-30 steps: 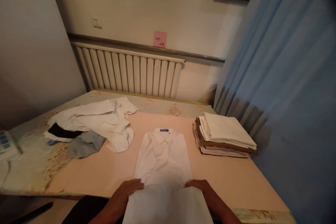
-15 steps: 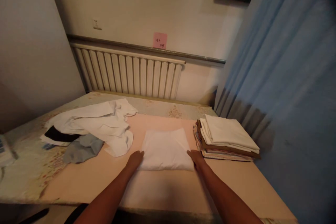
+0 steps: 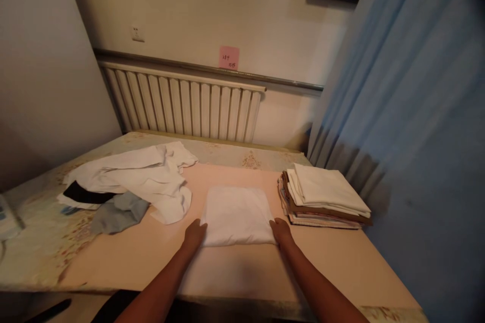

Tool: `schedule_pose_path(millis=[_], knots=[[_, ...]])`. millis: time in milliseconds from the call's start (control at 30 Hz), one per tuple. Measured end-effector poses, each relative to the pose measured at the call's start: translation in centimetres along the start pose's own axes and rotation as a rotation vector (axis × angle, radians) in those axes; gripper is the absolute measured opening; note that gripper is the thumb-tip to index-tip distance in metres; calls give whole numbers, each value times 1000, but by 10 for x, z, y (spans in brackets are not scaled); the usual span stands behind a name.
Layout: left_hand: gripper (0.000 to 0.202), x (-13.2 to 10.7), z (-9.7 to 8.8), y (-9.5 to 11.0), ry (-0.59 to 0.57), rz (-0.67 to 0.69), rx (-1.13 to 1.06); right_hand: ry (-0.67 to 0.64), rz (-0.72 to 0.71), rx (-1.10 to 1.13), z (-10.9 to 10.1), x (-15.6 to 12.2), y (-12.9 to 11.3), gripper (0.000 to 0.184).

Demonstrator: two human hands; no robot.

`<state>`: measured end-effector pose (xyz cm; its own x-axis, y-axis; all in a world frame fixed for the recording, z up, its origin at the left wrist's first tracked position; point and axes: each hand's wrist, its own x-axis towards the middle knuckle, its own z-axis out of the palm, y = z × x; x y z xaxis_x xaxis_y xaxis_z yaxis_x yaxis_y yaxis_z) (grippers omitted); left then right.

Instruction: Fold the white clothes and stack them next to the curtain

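Note:
A folded white cloth (image 3: pixel 238 216), roughly rectangular, lies on the pink mat in front of me. At its left edge, near the front corner, my left hand (image 3: pixel 194 233) is closed, the thumb on top. My right hand (image 3: pixel 281 232) pinches the opposite edge the same way. The fingers beneath the fabric are hidden. To the right of the cloth, apart from my hand, stands a stack of folded cloths (image 3: pixel 328 189) with a cream one on top and brown beneath. A loose heap of white garments (image 3: pixel 132 171) lies to the left, with a grey cloth (image 3: pixel 120 213) by it.
The pink mat (image 3: pixel 125 262) covers part of a table with a flowered cover (image 3: pixel 38 247). Behind it are a radiator (image 3: pixel 182 103) and a wall with a pink note (image 3: pixel 229 58). A blue curtain (image 3: pixel 409 151) hangs along the right side.
The white cloth's back edge has become flatter, its raised right corner lower. Both hands keep hold of the sides nearly in place. The view has shifted slightly.

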<state>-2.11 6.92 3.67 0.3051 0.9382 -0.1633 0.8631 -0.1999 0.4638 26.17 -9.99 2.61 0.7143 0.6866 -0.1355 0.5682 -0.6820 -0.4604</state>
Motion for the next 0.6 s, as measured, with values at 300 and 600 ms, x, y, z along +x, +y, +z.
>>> schedule_pose_path(millis=[300, 600], knots=[[26, -53, 7, -17, -4, 4, -21, 194, -23, -101, 7, -44, 6, 30], [28, -92, 6, -19, 6, -10, 70, 252, -73, -269, 17, -80, 4, 27]])
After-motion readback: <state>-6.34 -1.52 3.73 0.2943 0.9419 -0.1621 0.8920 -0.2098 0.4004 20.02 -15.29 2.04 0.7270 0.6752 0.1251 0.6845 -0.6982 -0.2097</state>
